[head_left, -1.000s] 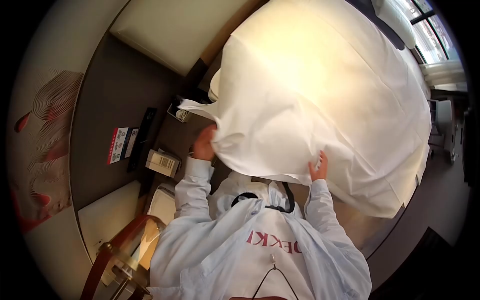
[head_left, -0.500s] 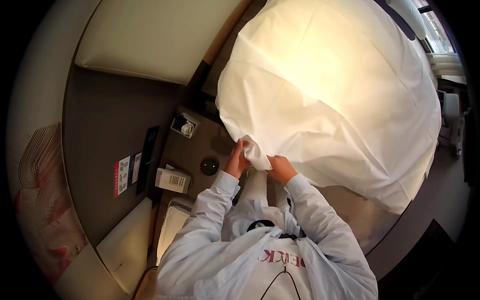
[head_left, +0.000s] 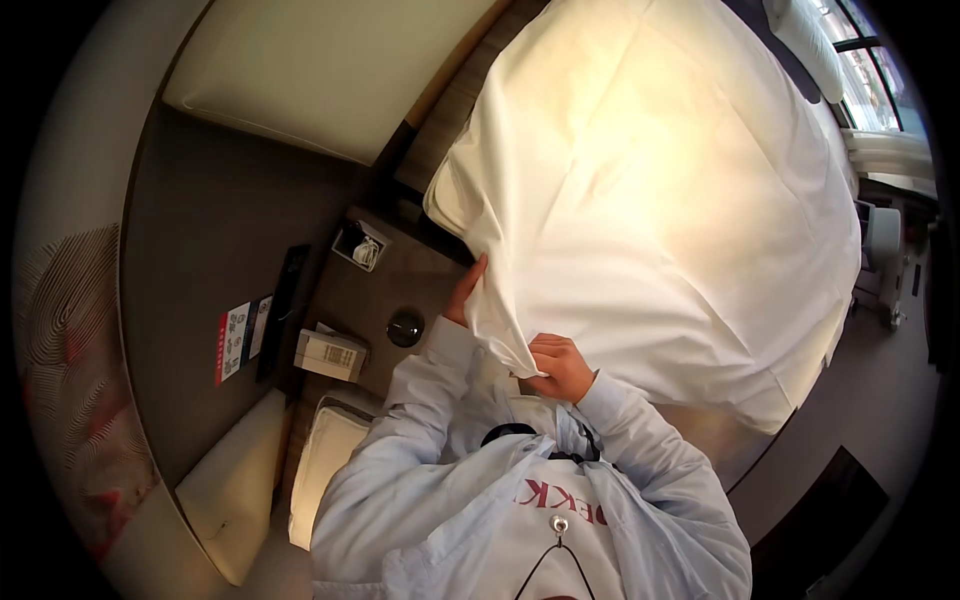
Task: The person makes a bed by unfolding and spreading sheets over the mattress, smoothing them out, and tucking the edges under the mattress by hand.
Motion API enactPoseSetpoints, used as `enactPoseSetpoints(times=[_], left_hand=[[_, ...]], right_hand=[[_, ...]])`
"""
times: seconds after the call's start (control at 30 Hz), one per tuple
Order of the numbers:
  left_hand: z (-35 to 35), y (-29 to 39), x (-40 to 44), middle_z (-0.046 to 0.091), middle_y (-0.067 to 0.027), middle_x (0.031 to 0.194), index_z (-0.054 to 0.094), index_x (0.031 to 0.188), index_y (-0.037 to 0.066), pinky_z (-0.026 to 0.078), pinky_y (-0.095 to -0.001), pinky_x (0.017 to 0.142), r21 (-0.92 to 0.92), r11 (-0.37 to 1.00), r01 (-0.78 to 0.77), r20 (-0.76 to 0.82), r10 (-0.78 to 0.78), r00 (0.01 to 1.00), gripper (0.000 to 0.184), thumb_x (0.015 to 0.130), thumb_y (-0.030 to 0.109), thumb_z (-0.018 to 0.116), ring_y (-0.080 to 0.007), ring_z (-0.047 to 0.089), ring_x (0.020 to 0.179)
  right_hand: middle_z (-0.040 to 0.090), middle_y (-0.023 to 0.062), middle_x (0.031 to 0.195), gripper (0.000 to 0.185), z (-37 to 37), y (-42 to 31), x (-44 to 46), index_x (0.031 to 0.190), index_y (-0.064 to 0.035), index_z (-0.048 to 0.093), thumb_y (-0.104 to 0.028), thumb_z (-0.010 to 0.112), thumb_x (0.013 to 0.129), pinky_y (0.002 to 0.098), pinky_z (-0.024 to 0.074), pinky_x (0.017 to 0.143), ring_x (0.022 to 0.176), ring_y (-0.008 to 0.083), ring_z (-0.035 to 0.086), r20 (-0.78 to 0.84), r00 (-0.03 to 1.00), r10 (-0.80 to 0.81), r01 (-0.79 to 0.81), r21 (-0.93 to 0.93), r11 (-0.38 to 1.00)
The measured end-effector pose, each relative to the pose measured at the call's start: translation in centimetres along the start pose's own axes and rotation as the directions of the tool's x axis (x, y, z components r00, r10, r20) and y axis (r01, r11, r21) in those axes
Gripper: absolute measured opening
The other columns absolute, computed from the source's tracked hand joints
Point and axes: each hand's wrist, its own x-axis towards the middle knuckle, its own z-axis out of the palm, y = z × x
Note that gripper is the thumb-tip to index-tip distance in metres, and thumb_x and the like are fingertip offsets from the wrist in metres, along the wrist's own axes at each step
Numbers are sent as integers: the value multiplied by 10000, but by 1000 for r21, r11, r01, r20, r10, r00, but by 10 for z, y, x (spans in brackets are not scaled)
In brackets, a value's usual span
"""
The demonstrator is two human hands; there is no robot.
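A large white bed sheet (head_left: 620, 210) lies over the bed, with soft creases and its near edge lifted toward my body. My right hand (head_left: 562, 368) is closed on that edge, its fingers folded over the cloth in front of my waist. Farther left along the hem, my left hand (head_left: 466, 292) grips the sheet at the bed's corner. Cloth hides most of its fingers. Between the two hands the edge is stretched into a taut fold.
At the left stands a dark bedside table (head_left: 400, 275) with a small box of white items (head_left: 361, 246), a round black object (head_left: 405, 327) and a box with printed text (head_left: 331, 355). A padded headboard (head_left: 310, 70) is on the wall. A lit lamp (head_left: 325, 450) sits lower left.
My hands have moved apart: the left up along the edge, the right down toward my body. The bunched cloth between them is now drawn out, and the sheet's surface looks smoother.
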Motion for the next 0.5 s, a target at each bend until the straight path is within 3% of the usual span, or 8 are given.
enactPoseSetpoints(times=[0.03,0.13,0.27,0.3,0.37,0.43,0.47,0.5], left_hand=[[7,18,-1,527,-40,1036,441,1124,48,408,-264,799,-97,971,218,10,-218,976,340,831,208,506,-139,510,917],[42,63,-31,550,-45,951,495,1006,57,413,-248,754,314,918,-243,-213,317,924,297,750,151,613,-135,517,860],[-28,119,-71,559,-53,887,520,846,71,412,-270,726,744,526,-412,-280,805,523,163,711,33,602,-158,517,807],[-47,132,-80,571,-52,844,528,790,70,418,-276,706,881,324,-345,-177,901,395,129,697,4,588,-164,527,767],[-75,151,-99,580,-65,729,556,726,65,436,-301,661,969,-178,169,127,953,277,130,650,-41,559,-214,554,695],[-112,154,-103,575,-74,686,572,729,73,442,-313,643,948,-215,233,139,942,304,147,641,-43,560,-239,559,677],[-132,157,-100,571,-83,643,589,733,82,448,-325,625,924,-253,287,152,932,330,164,631,-44,561,-264,565,658],[-152,156,-98,596,-93,786,608,818,131,436,-351,686,908,-167,383,-30,888,458,256,625,-35,576,-288,558,767]], right_hand=[[557,76,731,190,2,1,-3,795,-64,561,-49,616,614,342,423,587,624,256,509,-8,1000,18,-18,22,1000],[560,79,747,180,7,5,-7,801,-65,563,-53,612,629,345,424,588,631,262,515,-12,998,67,-66,38,997],[569,96,790,170,30,14,4,867,-71,559,-98,577,700,353,439,627,714,290,541,91,978,188,-187,-18,982],[569,96,790,170,42,21,6,867,-71,559,-98,577,700,353,439,627,714,290,541,91,976,196,-196,-12,981],[576,102,841,189,70,48,3,925,-77,545,-135,545,746,352,450,663,788,295,546,144,935,324,-317,-67,946],[581,82,902,231,94,84,-10,1001,-99,523,-141,520,774,337,456,681,817,248,554,230,893,388,-384,-62,921],[584,72,917,254,110,105,-18,1039,-107,507,-146,509,787,328,458,679,800,218,561,262,831,491,-533,120,838],[587,61,931,277,117,115,-25,1076,-116,491,-152,498,801,318,459,677,783,188,568,320,752,576,-657,290,696]])
